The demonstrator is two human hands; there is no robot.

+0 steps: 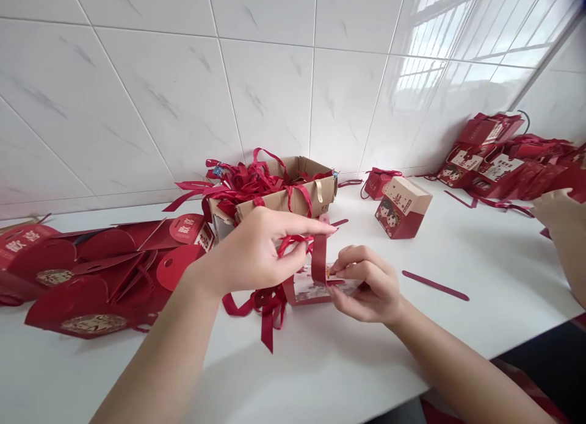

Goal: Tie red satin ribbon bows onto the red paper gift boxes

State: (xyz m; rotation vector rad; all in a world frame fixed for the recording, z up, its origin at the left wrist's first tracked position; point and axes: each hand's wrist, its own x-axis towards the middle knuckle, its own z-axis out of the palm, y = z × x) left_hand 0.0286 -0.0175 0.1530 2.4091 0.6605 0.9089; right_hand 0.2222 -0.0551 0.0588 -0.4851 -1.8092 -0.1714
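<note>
On the white table in front of me lies a small red gift box [307, 297] with a printed pale panel. A red paper strap [319, 262] stands up from it in a loop. My left hand [259, 250] is above the box, its index finger and thumb closed about the top of the strap. From the right, my right hand [368, 283] pinches the strap's lower end against the box; its fingertips partly hide the spot. Red ribbon [268, 326] trails from the box's left side onto the table.
Behind my hands stands a cardboard box [279, 204] heaped with red ribbons. Red gift boxes [96, 290] crowd the left. A finished-looking box [403, 207] and a loose red strip [434, 285] lie right. Another person's hand [561, 219] is near piled boxes [499, 161].
</note>
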